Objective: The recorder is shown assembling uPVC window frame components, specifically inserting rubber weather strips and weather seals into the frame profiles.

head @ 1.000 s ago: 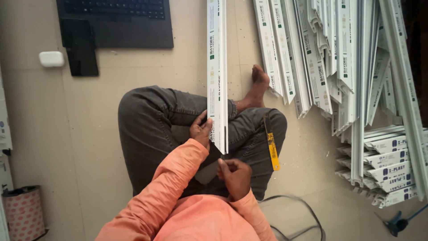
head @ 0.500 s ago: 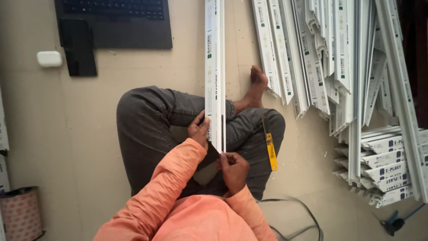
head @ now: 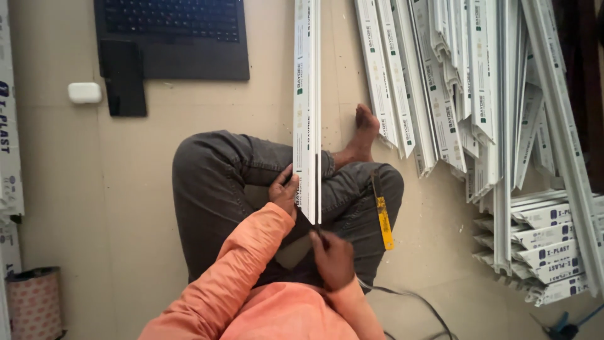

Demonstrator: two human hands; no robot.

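The right hand (head: 332, 257) is pinching a small dark tool, hard to make out, at the near end of a long white plastic strip (head: 307, 113). The left hand (head: 285, 190) is gripping the strip's left edge just above. Farther right, more white strips (head: 453, 88) are lying piled.

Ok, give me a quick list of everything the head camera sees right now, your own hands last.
Long channel strip: one, white, upright over the lap, running off the top edge.
Pile of channel strips: many, white, on the floor at right.
Hand tool: one, yellow handle, resting on the right knee.
Laptop: one, dark, floor at top.
Phone: one, black, beside the laptop.
Small case: one, white, left of the phone.
Cable: one, dark, floor at lower right.
Left hand: grips the strip's side.
Right hand: closed at the strip's lower end; whatever it holds is hidden.
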